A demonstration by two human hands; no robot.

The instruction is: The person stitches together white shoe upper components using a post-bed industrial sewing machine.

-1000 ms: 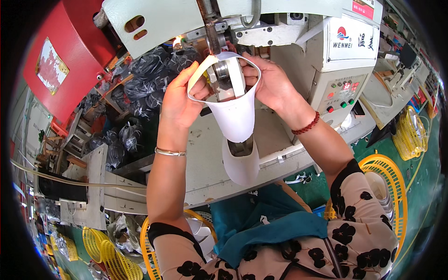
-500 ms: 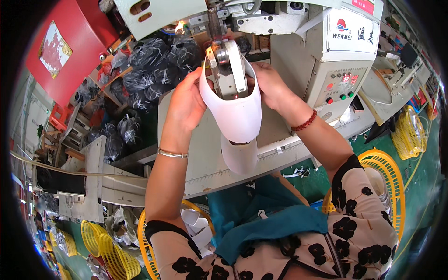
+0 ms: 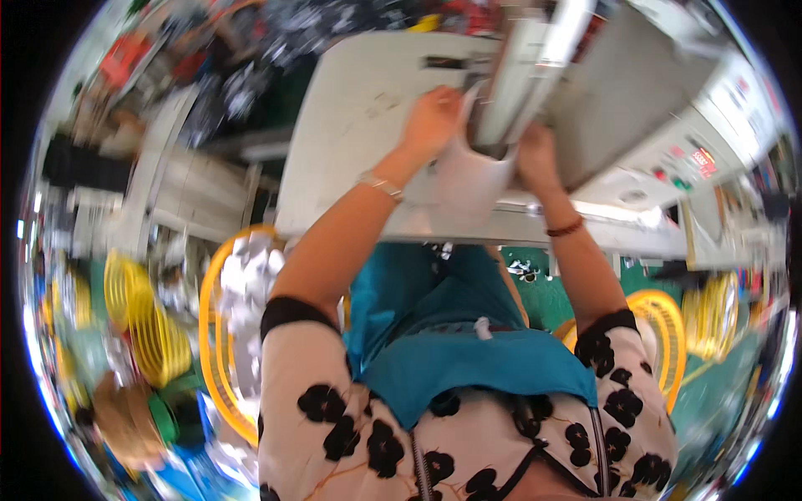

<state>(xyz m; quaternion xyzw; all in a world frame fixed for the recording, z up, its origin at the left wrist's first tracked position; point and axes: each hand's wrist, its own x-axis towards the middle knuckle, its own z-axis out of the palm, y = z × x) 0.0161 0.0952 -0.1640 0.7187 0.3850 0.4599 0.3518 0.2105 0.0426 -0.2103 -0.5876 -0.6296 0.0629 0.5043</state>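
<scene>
Clearly, the big pale machine (image 3: 618, 92) filled the right side, and it was blurry. Next came the wide pale surface (image 3: 359, 125), which had a round corner at its far left. The person wore a light shirt (image 3: 296, 359) with black flowers, and a blue apron (image 3: 501, 359) lay over the lap. A yellow basket (image 3: 209, 317) stood on the floor by the left elbow, with lots of white scraps (image 3: 251, 292) in it. Another yellow basket (image 3: 677, 334) stood by the right elbow.

The machine's long arm (image 3: 514, 83) came down from the top. Its end went into the open mouth of a white shoe piece (image 3: 472, 188). This piece was between the two hands, over the near part of the surface, with its closed end toward the person.

The left hand (image 3: 433, 121) had its fingers clamped on the piece's left edge. The right hand (image 3: 536, 154) had its fingers clamped on the right edge. Blur hid the fingertips.

A silver bracelet (image 3: 380, 184) circled the left wrist, and a thin red bracelet (image 3: 565, 226) circled the right.
</scene>
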